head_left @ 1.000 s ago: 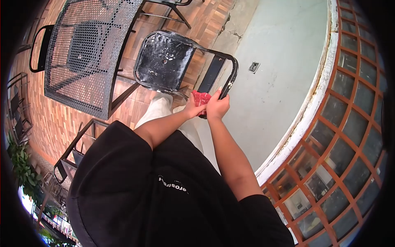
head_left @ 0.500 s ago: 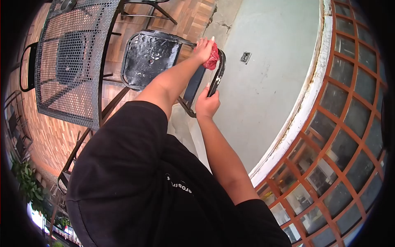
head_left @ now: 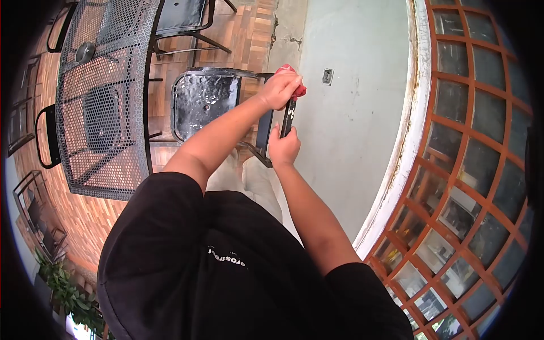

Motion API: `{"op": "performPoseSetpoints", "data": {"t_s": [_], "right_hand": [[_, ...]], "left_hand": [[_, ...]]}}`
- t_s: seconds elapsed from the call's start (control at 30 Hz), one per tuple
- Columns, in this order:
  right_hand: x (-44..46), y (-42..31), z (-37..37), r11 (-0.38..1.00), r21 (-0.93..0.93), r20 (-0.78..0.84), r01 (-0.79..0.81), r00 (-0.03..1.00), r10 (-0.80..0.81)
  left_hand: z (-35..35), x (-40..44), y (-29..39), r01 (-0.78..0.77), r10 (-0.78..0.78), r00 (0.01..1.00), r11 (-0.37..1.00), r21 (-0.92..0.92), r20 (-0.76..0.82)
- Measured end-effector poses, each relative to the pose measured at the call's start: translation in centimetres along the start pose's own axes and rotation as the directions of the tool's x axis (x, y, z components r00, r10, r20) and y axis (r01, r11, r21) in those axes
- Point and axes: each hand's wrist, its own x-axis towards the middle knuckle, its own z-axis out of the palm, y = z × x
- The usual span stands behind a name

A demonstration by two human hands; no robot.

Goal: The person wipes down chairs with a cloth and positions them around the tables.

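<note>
A black metal folding chair [head_left: 204, 106] stands by the wall, its seat shiny and spotted with white marks. My left hand [head_left: 279, 92] is closed round a crumpled red cloth [head_left: 300, 90], pressing it over the far end of the chair's backrest frame. Nearer to me, my right hand [head_left: 284, 147] grips the same curved backrest frame [head_left: 288, 116], where white worn patches show in the black finish. Parts of the backrest lie hidden behind my left wrist and fingers.
To the left is a perforated metal table [head_left: 107, 130] with a small round dark bowl [head_left: 85, 52] on it. More black chairs [head_left: 180, 16] stand around it. A pale wall [head_left: 357, 130] with an outlet [head_left: 327, 76] and an orange-framed glass grid [head_left: 476, 136] are on the right.
My left hand has gone from outstretched fingers on the cloth to a curled grip over the frame. My right hand keeps its hold. The whole view has shifted a little.
</note>
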Motion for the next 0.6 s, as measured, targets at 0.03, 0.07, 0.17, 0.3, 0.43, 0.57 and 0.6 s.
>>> {"op": "performPoseSetpoints", "data": {"t_s": [0.03, 0.07, 0.17, 0.3, 0.43, 0.57, 0.6], "right_hand": [[0.1, 0.0, 0.0, 1.000, 0.003, -0.002, 0.008, 1.000, -0.008], [0.1, 0.1, -0.1, 1.000, 0.001, -0.002, 0.015, 1.000, -0.015], [-0.2, 0.0, -0.5, 1.000, 0.006, 0.014, 0.002, 1.000, -0.002], [0.5, -0.7, -0.3, 1.000, 0.008, 0.017, 0.005, 1.000, -0.005], [0.0, -0.1, -0.2, 1.000, 0.001, -0.004, 0.025, 1.000, -0.025], [0.0, -0.1, 0.1, 0.996, 0.035, -0.027, 0.084, 0.996, -0.083], [0.0, -0.1, 0.0, 0.994, 0.044, -0.035, 0.103, 0.994, -0.102]], "left_hand": [[-0.4, 0.8, -0.5, 0.186, -0.179, 0.979, 0.980, -0.066, 0.095], [-0.8, 1.5, -1.1, 0.371, -0.345, 0.917, 0.921, -0.115, 0.199], [-1.6, 1.9, -5.5, 0.612, -0.582, 0.782, 0.784, -0.099, 0.221], [-0.5, 0.0, -13.5, 0.681, -0.687, 0.724, 0.726, -0.095, -0.061], [5.4, -10.4, -19.3, 0.776, -0.857, 0.513, 0.490, -0.398, -0.054], [8.0, -19.2, -13.8, 0.683, -0.862, 0.506, 0.424, -0.594, -0.033], [9.2, -21.7, -12.8, 0.656, -0.872, 0.489, 0.387, -0.648, -0.026]]}}
